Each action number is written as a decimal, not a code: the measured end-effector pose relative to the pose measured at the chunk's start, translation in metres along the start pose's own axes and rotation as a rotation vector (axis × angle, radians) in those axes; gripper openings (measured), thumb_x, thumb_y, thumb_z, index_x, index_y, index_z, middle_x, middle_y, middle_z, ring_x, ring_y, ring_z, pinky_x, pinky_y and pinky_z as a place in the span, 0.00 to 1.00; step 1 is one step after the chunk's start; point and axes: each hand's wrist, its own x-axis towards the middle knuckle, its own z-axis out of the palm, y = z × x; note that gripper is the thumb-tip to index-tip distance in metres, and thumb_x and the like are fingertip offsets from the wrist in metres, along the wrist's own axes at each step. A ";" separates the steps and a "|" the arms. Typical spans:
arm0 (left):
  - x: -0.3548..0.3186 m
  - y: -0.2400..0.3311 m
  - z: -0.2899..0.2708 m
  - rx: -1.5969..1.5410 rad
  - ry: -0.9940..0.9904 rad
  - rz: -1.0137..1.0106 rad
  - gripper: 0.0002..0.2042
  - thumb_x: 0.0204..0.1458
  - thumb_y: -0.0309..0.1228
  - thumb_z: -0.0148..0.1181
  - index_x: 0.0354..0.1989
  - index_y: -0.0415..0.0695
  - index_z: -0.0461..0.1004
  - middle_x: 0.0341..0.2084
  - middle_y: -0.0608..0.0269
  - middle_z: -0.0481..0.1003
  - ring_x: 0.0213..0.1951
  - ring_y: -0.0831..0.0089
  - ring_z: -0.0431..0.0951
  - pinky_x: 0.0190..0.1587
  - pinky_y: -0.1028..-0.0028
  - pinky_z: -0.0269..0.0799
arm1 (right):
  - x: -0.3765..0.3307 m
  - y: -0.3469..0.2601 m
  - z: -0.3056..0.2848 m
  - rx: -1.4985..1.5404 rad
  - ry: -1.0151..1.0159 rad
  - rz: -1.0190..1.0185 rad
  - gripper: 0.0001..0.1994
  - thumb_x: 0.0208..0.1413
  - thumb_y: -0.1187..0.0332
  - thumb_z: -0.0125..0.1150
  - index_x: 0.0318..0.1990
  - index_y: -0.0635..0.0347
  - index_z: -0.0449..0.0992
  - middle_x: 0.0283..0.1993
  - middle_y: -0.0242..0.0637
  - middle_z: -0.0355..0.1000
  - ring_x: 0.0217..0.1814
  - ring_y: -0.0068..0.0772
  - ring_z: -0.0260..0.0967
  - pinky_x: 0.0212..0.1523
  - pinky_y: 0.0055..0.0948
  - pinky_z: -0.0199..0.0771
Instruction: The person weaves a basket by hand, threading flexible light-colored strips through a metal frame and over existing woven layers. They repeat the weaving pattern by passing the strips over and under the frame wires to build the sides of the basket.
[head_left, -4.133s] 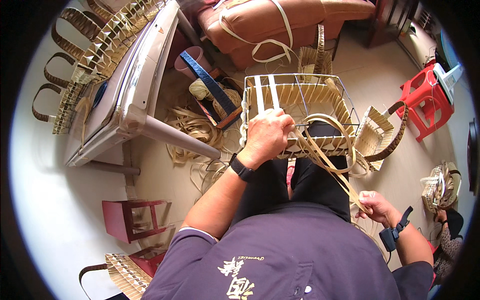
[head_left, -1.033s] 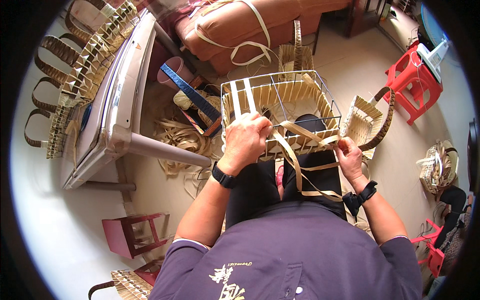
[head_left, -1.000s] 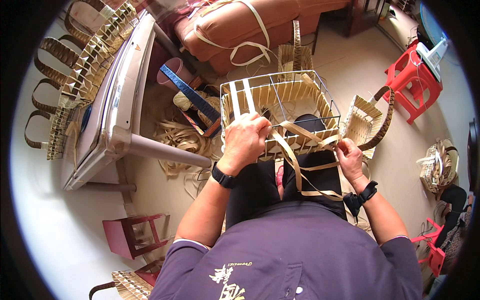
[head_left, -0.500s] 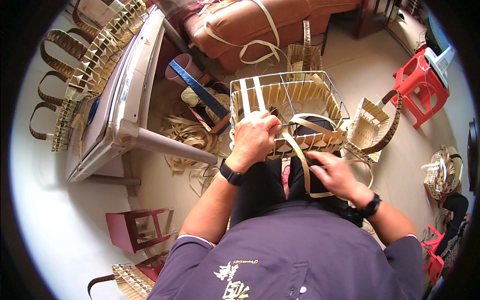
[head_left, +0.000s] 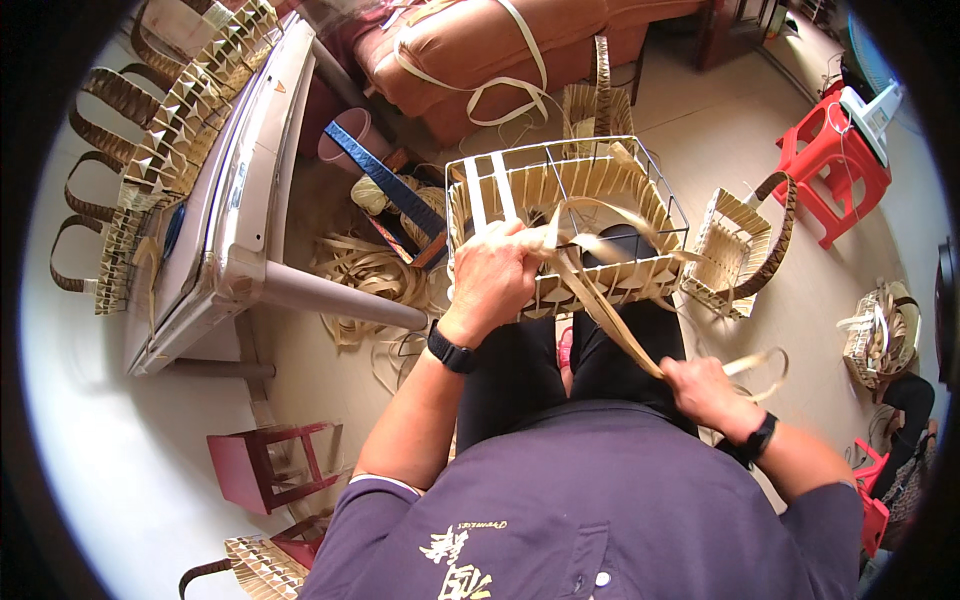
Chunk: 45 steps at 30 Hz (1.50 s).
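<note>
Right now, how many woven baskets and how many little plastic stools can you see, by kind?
Half-woven straw basket on the wire frame, steadied by the left hand: 1
Finished woven baskets on the floor: 3
Red plastic stools: 2
Total: 6

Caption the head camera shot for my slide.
Left hand steadies a half-woven basket while right hand pulls a flat strip.

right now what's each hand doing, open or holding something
Left hand: closed on the near rim of the half-woven basket.
Right hand: closed on a long pale weaving strip running up to the basket.
</note>
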 end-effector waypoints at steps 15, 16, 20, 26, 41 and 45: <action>0.004 0.006 0.003 -0.020 -0.029 -0.038 0.06 0.62 0.35 0.69 0.36 0.48 0.86 0.35 0.61 0.80 0.43 0.55 0.83 0.44 0.57 0.79 | -0.224 0.231 0.124 -0.431 -1.112 0.425 0.16 0.59 0.63 0.64 0.50 0.55 0.92 0.52 0.48 0.89 0.56 0.54 0.87 0.60 0.53 0.84; 0.001 0.008 0.001 0.009 -0.037 -0.044 0.06 0.62 0.35 0.69 0.36 0.48 0.86 0.35 0.61 0.80 0.43 0.55 0.83 0.44 0.57 0.79 | -0.165 0.197 0.092 -0.263 -0.960 0.352 0.14 0.57 0.64 0.67 0.46 0.55 0.91 0.47 0.50 0.88 0.51 0.58 0.87 0.52 0.53 0.86; -0.001 0.004 0.001 0.013 -0.030 -0.059 0.06 0.62 0.35 0.69 0.36 0.48 0.86 0.35 0.61 0.80 0.43 0.55 0.83 0.45 0.57 0.79 | 0.010 0.010 -0.078 0.453 0.027 -0.005 0.07 0.66 0.73 0.62 0.35 0.64 0.80 0.34 0.51 0.79 0.38 0.61 0.79 0.41 0.51 0.80; 0.004 0.004 0.003 -0.014 -0.043 -0.050 0.06 0.63 0.34 0.69 0.36 0.47 0.86 0.35 0.61 0.81 0.43 0.55 0.84 0.46 0.57 0.79 | 0.136 -0.052 -0.064 0.432 0.234 0.126 0.16 0.70 0.57 0.68 0.51 0.63 0.79 0.44 0.53 0.86 0.50 0.61 0.84 0.53 0.54 0.82; 0.001 0.003 0.007 -0.028 -0.015 -0.058 0.07 0.62 0.35 0.69 0.35 0.47 0.85 0.34 0.59 0.81 0.42 0.53 0.83 0.45 0.56 0.78 | 0.088 -0.046 -0.048 0.159 0.442 -0.141 0.10 0.75 0.65 0.61 0.39 0.57 0.73 0.29 0.47 0.76 0.35 0.58 0.79 0.35 0.54 0.74; -0.001 0.006 0.006 -0.021 -0.006 -0.044 0.06 0.62 0.34 0.69 0.35 0.47 0.85 0.34 0.59 0.81 0.41 0.53 0.83 0.45 0.55 0.78 | -0.011 0.041 0.001 -0.008 0.288 -0.107 0.03 0.66 0.71 0.58 0.38 0.56 0.73 0.30 0.46 0.73 0.32 0.60 0.74 0.36 0.55 0.73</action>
